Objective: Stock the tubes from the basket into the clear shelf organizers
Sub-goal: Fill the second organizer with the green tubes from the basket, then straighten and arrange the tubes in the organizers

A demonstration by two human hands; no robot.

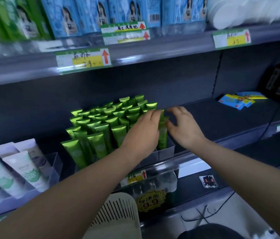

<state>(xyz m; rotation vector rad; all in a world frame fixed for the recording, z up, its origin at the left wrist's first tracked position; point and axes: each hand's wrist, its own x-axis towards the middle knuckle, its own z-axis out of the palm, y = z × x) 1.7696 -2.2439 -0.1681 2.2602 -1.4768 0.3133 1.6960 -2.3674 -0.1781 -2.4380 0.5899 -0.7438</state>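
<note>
On the middle shelf [222, 121]: green tubes [111, 121] stand cap-down with their crimped ends up, packed in rows inside a clear organizer [167, 150].
Tube being placed: one green tube [163, 135] stands upright in the organizer's right-hand row, near the front corner, between the two hands.
Basket [117, 216]: white and slotted, low in the view under the forearms; its contents are hidden.
Handling: probably light, with soft, glossy walls that dent if squeezed and may slip. The flat crimp looks the stiffest part, so a pinch there or just below seems safest. Crowded neighbours could tip if knocked.
Left hand [142, 128]: palm down, fingers curled over the top of the green tube, apparently pinching it near the crimp, though motion blur softens this.
Right hand [183, 126]: released, fingers loosely arched and holding nothing, thumb just beside the tube's right flank as if to steady it.
Arms: both forearms reach up and forward, converging at the organizer's right edge.
</note>
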